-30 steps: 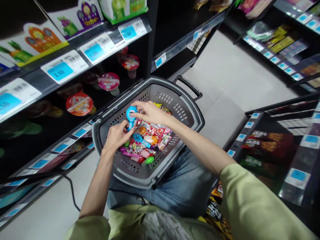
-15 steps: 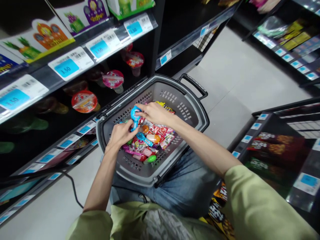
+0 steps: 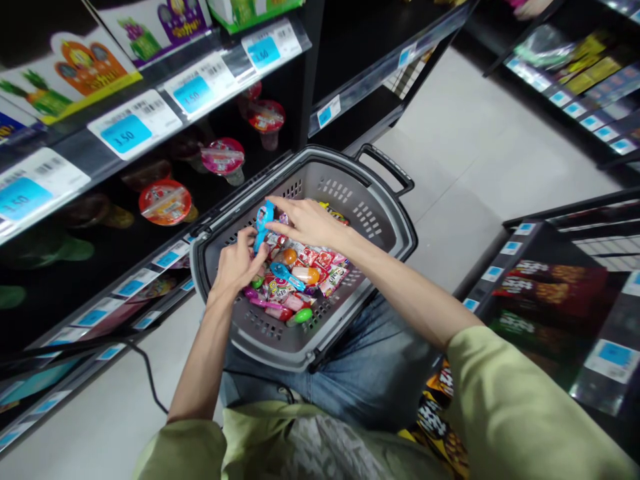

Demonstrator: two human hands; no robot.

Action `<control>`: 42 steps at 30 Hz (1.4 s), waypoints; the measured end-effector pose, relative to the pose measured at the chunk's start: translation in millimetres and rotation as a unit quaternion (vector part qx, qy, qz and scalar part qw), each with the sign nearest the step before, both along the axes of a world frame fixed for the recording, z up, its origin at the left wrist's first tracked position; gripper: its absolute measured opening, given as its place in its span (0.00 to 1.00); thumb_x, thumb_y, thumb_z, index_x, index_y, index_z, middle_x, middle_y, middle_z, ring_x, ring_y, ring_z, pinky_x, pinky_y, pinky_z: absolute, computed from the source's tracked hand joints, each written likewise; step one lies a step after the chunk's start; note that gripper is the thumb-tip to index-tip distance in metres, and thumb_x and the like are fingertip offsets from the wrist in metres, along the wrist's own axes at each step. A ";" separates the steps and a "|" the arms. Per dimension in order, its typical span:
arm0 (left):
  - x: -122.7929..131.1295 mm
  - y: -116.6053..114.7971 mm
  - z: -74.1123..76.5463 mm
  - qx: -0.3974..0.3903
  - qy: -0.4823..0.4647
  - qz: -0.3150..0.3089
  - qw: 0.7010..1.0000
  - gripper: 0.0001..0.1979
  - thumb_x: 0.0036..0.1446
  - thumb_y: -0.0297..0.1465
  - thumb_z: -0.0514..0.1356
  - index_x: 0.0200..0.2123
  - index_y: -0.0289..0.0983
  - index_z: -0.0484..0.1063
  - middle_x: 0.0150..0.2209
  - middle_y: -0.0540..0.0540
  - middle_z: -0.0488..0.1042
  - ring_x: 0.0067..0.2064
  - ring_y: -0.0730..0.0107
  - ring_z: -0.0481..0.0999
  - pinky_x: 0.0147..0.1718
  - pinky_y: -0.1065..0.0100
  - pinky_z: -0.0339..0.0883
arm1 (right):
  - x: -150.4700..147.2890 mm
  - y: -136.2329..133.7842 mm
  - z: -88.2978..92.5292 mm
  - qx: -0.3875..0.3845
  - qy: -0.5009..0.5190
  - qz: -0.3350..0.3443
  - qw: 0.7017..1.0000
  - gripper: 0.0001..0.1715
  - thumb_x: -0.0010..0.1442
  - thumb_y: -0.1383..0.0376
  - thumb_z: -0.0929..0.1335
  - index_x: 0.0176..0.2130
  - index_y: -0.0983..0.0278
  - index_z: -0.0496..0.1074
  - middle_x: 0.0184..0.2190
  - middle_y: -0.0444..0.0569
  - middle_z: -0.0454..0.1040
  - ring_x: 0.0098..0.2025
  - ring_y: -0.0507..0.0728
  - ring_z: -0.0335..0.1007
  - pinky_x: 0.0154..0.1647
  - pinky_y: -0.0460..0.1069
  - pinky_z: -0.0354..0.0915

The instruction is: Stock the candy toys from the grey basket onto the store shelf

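Observation:
A grey shopping basket (image 3: 395,243) rests against my legs, with a heap of wrapped candies (image 3: 325,263) inside. Over the heap, a blue lollipop-shaped candy toy (image 3: 263,220) is pinched between both hands, its round head up and its narrow end down. My left hand (image 3: 236,265) grips the lower end with thumb and fingers. At the round head, my right hand (image 3: 309,222) closes thumb and fingers on the toy. A similar blue piece (image 3: 287,276) lies among the candies just below, beside an orange-and-white capsule-like piece (image 3: 306,275) and a green one (image 3: 303,315).
Left of the basket runs a black shelf with price tags (image 3: 130,130) and jelly cups (image 3: 166,202). A basket handle (image 3: 387,167) sticks out at the far end. Snack packs (image 3: 543,283) sit on a low shelf at right. Grey floor (image 3: 445,160) lies beyond.
Both hands have shifted slightly left and up with the blue candy toy, which is turned a little. The blue piece below shows more fully.

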State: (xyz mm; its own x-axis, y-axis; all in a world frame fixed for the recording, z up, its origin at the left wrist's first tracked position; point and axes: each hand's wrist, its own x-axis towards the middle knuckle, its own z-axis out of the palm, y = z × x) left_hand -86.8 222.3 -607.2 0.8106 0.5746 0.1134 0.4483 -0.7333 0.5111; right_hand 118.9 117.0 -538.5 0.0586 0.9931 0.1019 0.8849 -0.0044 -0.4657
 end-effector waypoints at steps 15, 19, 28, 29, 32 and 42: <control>-0.2 2.6 -3.1 -0.001 -0.062 0.030 0.998 0.18 0.70 0.36 0.48 0.57 0.36 0.63 0.44 0.38 0.81 0.41 0.58 0.83 0.41 0.62 0.74 | 0.6 1.1 -1.1 0.014 0.025 -0.021 0.999 0.27 0.75 0.49 0.56 0.55 0.66 0.66 0.33 0.49 0.78 0.32 0.56 0.70 0.35 0.48 0.56; -1.3 6.1 -2.0 0.022 -0.094 0.020 0.995 0.18 0.70 0.32 0.46 0.56 0.37 0.69 0.46 0.41 0.79 0.46 0.63 0.80 0.49 0.63 0.71 | 0.4 1.2 1.1 -0.007 0.011 -0.018 1.000 0.26 0.75 0.51 0.55 0.42 0.65 0.70 0.26 0.46 0.71 0.28 0.54 0.64 0.33 0.49 0.50; -5.4 10.5 -4.4 0.041 -0.109 0.040 0.992 0.19 0.71 0.33 0.44 0.52 0.38 0.72 0.45 0.41 0.75 0.49 0.60 0.75 0.52 0.60 0.69 | -2.8 1.3 1.8 -0.029 -0.023 -0.002 0.999 0.25 0.75 0.52 0.55 0.41 0.65 0.71 0.25 0.47 0.71 0.28 0.56 0.66 0.32 0.50 0.47; -5.6 10.3 -4.0 0.041 -0.113 0.039 0.992 0.19 0.71 0.33 0.44 0.52 0.38 0.72 0.44 0.41 0.75 0.49 0.60 0.75 0.51 0.60 0.69 | -2.7 1.2 2.0 -0.030 -0.025 -0.002 0.999 0.25 0.75 0.52 0.56 0.41 0.65 0.71 0.26 0.47 0.71 0.28 0.56 0.66 0.32 0.50 0.47; -4.6 9.4 -0.5 0.034 -0.121 0.036 0.991 0.19 0.71 0.33 0.44 0.52 0.37 0.71 0.45 0.40 0.75 0.49 0.60 0.75 0.52 0.60 0.68 | -2.7 1.5 2.6 -0.034 -0.034 0.000 0.999 0.25 0.75 0.52 0.56 0.42 0.65 0.72 0.26 0.48 0.72 0.28 0.56 0.66 0.32 0.50 0.47; -12.9 14.6 -16.6 0.024 0.265 -0.056 0.962 0.24 0.58 0.27 0.55 0.58 0.34 0.70 0.57 0.33 0.73 0.61 0.44 0.65 0.54 0.49 0.68 | -2.9 1.9 -2.4 -0.100 -0.088 0.028 0.991 0.21 0.73 0.57 0.60 0.44 0.67 0.76 0.28 0.51 0.75 0.30 0.57 0.70 0.32 0.49 0.50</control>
